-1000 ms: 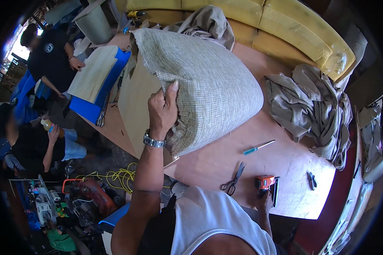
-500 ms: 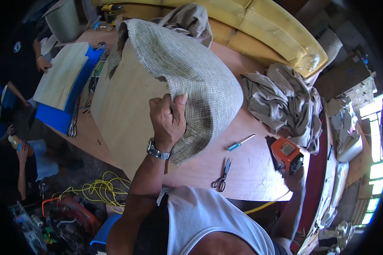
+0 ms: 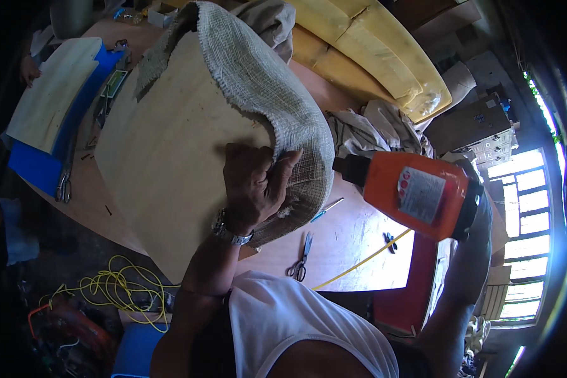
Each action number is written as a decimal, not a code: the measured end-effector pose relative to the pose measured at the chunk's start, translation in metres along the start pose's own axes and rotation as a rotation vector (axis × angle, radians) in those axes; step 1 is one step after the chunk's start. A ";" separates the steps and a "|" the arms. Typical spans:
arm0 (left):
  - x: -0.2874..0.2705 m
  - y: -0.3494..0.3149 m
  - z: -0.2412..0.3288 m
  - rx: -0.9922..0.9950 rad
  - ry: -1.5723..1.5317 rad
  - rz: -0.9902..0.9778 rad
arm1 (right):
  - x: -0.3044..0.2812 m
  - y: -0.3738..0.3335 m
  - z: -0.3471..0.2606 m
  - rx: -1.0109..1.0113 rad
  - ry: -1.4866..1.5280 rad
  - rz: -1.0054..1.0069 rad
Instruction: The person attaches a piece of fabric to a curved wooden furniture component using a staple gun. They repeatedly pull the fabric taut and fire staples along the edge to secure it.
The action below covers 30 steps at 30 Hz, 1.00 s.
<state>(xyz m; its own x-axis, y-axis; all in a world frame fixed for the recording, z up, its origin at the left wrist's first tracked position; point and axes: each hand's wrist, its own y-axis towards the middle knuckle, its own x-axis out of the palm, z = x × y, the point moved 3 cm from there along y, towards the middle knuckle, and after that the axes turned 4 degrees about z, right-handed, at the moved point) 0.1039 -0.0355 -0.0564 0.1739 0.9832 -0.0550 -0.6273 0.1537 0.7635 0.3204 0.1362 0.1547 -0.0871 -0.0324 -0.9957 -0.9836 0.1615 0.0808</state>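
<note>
- Grey-beige woven fabric [image 3: 252, 63], coarse weave, frayed raw edge; wrapped about the right side of a pale wooden panel [image 3: 176, 132], both raised over the pinkish table [image 3: 277, 249] in front of the person.
- Left hand [image 3: 255, 183]: closed, thumb against curled fingers, with a pinch of the fabric's edge between; metal wristwatch [image 3: 230, 234] at the wrist.
- Right hand [image 3: 475, 211]: closed round the rear of an orange power tool [image 3: 381, 186], held in the air; finger placement mostly hidden. Black nose toward the fabric; contact or gap not determinable.
- Progress, by judgement: partway. Done: fabric round the outer side, edge gathered at the left hand. Left: raw edge above the hand apparently loose and lifted, with a free flap at the panel's upper left; broad face of the panel bare. Fastenings along the edge too small to make out.
- Markings: pale label [image 3: 421, 194] with red round marks and fine print on the tool's side, not legible enough to record. No lettering discernible on fabric or panel.
- Nearby on the table: scissors [image 3: 304, 252], blades toward the panel; teal-handled screwdriver [image 3: 324, 211], beside the fabric; yellow hose [image 3: 368, 254], across the near edge.
</note>
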 end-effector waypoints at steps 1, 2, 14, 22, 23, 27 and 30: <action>-0.001 -0.002 -0.002 0.018 -0.028 0.011 | 0.000 0.003 0.001 -0.009 -0.014 -0.014; -0.002 -0.003 -0.002 0.002 -0.020 0.032 | 0.000 0.009 0.002 -0.028 -0.030 -0.027; 0.008 -0.007 0.005 -0.029 0.021 -0.017 | -0.012 0.025 -0.006 -0.128 -0.213 -0.134; 0.001 0.000 0.002 -0.016 0.055 0.055 | -0.012 0.016 0.036 -0.153 -0.233 -0.109; 0.001 -0.001 0.002 -0.014 0.051 0.059 | -0.013 0.012 0.039 -0.142 -0.279 -0.112; -0.002 -0.002 -0.001 0.000 0.068 0.043 | 0.008 0.020 0.045 -0.034 0.013 -0.086; 0.003 0.000 0.004 -0.008 0.020 0.008 | 0.001 0.026 -0.005 0.296 0.010 -0.241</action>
<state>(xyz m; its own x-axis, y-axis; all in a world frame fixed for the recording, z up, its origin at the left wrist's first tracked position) 0.1074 -0.0331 -0.0541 0.1538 0.9862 -0.0614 -0.6351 0.1462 0.7585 0.2939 0.1353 0.1561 0.1382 -0.1141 -0.9838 -0.8878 0.4260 -0.1741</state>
